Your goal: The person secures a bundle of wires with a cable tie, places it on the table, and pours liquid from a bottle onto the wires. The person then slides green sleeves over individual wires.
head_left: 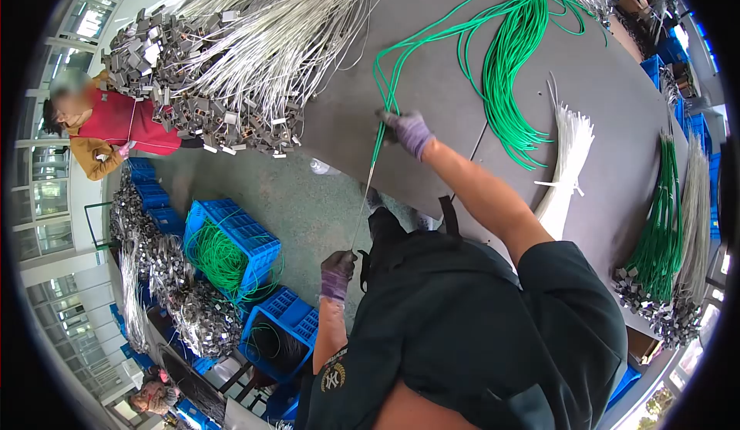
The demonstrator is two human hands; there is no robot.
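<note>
Near the table's edge, my right hand (408, 131), in a purple and grey glove, is closed around a few green wires (389, 83). They loop back over the grey table (432, 67) to a larger green wire bundle (509, 75). Below that hand, the green ends meet a thin pale strand (362, 212), stretched straight down past the table edge. My left hand (337, 274), gloved alike, is closed on its lower end. Whether the strand is wire or a thin rod, I cannot tell. A tied white wire bundle (566, 164) lies right of the green one.
White wires with grey connectors (231, 121) are heaped at the table's far left. On the floor side, a blue crate (262, 241) holds coiled green wire (216, 252). More green wires (659, 222) hang at right. A person in red (127, 125) stands at left.
</note>
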